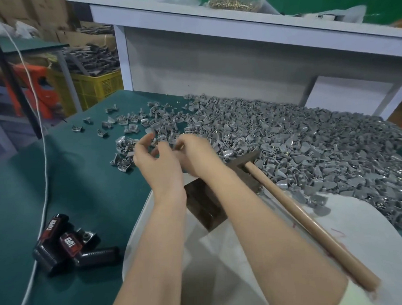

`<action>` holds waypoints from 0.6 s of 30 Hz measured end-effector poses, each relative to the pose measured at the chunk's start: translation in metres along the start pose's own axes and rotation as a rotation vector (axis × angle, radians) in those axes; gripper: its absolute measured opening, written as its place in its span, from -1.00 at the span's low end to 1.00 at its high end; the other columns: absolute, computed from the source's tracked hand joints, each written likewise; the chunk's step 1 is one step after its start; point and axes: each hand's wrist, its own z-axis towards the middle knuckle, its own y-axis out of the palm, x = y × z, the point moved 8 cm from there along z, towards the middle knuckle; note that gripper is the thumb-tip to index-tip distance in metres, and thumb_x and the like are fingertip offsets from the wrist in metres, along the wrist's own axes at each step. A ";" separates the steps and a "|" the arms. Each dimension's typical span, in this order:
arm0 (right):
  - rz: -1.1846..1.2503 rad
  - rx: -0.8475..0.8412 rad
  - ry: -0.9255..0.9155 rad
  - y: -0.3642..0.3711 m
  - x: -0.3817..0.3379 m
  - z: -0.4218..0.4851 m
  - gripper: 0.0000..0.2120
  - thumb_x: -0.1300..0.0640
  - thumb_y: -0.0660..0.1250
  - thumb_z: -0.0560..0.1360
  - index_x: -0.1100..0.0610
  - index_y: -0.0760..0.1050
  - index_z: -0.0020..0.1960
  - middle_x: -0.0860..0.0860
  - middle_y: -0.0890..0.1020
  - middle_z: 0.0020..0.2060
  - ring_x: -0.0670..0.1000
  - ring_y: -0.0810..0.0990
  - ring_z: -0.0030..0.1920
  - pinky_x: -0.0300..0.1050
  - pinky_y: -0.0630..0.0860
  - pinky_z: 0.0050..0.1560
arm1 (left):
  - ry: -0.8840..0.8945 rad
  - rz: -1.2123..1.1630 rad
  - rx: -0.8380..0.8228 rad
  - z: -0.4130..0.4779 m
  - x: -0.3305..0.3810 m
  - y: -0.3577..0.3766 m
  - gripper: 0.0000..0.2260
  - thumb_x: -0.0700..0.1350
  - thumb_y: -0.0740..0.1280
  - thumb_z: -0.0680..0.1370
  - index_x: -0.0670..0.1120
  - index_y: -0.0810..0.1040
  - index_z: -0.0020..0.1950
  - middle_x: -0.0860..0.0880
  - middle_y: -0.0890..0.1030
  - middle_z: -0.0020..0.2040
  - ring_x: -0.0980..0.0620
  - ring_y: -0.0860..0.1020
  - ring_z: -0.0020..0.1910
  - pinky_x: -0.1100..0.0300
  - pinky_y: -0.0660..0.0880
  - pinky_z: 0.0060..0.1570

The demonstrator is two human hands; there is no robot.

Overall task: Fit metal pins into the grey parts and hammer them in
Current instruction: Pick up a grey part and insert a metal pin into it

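A large heap of grey parts covers the right of the green table. My left hand hovers at the heap's left edge with loosely curled fingers and nothing between them. Right beside it, my right hand has its fingers curled, pinching a small brassy piece that looks like a metal pin. The hammer lies to the right of my right forearm, with its wooden handle towards me and its dark head by the heap. A dark metal block sits under my forearms.
Scattered grey parts lie to the left of the hands. A white sheet lies under the block and hammer. Black-and-red devices and a white cable are at the left. A bag of brass pins is on the shelf, and a yellow crate stands beyond the table.
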 end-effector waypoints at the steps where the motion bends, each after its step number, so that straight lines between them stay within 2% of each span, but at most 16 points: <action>1: 0.129 0.075 0.024 -0.016 0.008 -0.008 -0.92 0.07 0.32 0.52 0.07 0.52 -0.05 -0.04 0.58 -0.24 0.00 0.54 -0.20 -0.17 0.42 -0.16 | 0.015 0.050 -0.059 -0.001 0.001 0.005 -0.84 -0.19 0.21 0.58 0.06 0.47 0.06 -0.03 0.49 0.19 0.25 0.48 -0.09 0.48 0.39 -0.16; 3: 0.259 0.180 0.012 -0.044 0.022 -0.027 -0.95 0.10 0.37 0.49 0.02 0.50 -0.12 -0.07 0.59 -0.25 -0.03 0.58 -0.19 -0.12 0.51 -0.12 | 0.055 0.155 -0.233 -0.007 0.002 0.020 -0.90 -0.10 0.22 0.61 0.06 0.52 0.03 -0.01 0.58 0.05 0.19 0.53 -0.08 0.30 0.47 0.02; 5: 0.325 0.234 -0.033 -0.064 0.031 -0.047 -0.83 0.20 0.39 0.46 -0.03 0.48 -0.20 -0.10 0.61 -0.25 -0.04 0.61 -0.18 -0.11 0.56 -0.07 | 0.115 0.281 -0.432 -0.019 0.002 0.039 -0.84 -0.02 0.23 0.61 0.08 0.55 -0.13 0.05 0.63 -0.19 0.21 0.55 -0.23 0.20 0.49 -0.04; 7: 0.394 0.256 -0.068 -0.076 0.040 -0.066 -0.75 0.30 0.38 0.45 -0.03 0.47 -0.24 -0.10 0.60 -0.29 -0.05 0.62 -0.22 -0.16 0.56 -0.12 | 0.132 0.339 -0.595 -0.031 -0.003 0.054 -0.79 -0.04 0.26 0.60 0.06 0.56 -0.22 0.11 0.60 -0.38 0.26 0.52 -0.40 0.30 0.49 -0.22; 9: 0.447 0.258 -0.062 -0.080 0.049 -0.078 -0.74 0.35 0.35 0.46 0.01 0.48 -0.23 -0.09 0.60 -0.30 -0.06 0.61 -0.24 -0.19 0.57 -0.15 | 0.116 0.341 -0.695 -0.040 -0.007 0.062 -0.80 -0.12 0.29 0.58 0.01 0.56 -0.23 0.15 0.58 -0.47 0.30 0.52 -0.44 0.43 0.45 -0.33; 10: 0.469 0.258 -0.042 -0.079 0.055 -0.082 -0.74 0.37 0.33 0.47 0.02 0.48 -0.22 -0.06 0.61 -0.28 -0.08 0.62 -0.24 -0.20 0.57 -0.13 | 0.117 0.361 -0.714 -0.042 -0.009 0.063 -0.81 -0.14 0.31 0.57 -0.01 0.56 -0.24 0.14 0.58 -0.46 0.29 0.53 -0.42 0.43 0.46 -0.32; 12: 0.505 0.272 0.033 -0.078 0.069 -0.088 -0.73 0.39 0.28 0.49 0.02 0.47 -0.20 0.02 0.62 -0.23 -0.12 0.62 -0.27 -0.24 0.57 -0.12 | 0.152 0.449 -0.700 -0.041 -0.012 0.063 -0.82 -0.14 0.34 0.55 -0.01 0.55 -0.26 0.07 0.63 -0.35 0.15 0.58 -0.31 0.26 0.53 -0.15; 14: 0.515 0.310 0.121 -0.079 0.084 -0.093 -0.73 0.39 0.27 0.51 0.03 0.47 -0.19 0.05 0.63 -0.22 -0.17 0.60 -0.31 -0.23 0.58 -0.12 | 0.170 0.498 -0.621 -0.034 -0.013 0.057 -0.81 -0.13 0.33 0.54 0.02 0.54 -0.28 0.01 0.65 -0.24 0.01 0.59 -0.18 0.13 0.51 -0.02; 18: 0.493 0.350 0.222 -0.081 0.102 -0.099 -0.76 0.37 0.30 0.49 0.04 0.51 -0.17 0.01 0.63 -0.22 -0.05 0.62 -0.19 -0.01 0.59 0.02 | 0.138 0.481 -0.486 -0.023 -0.012 0.047 -0.82 -0.16 0.30 0.53 0.05 0.53 -0.24 0.09 0.61 -0.24 0.07 0.56 -0.16 0.24 0.41 -0.09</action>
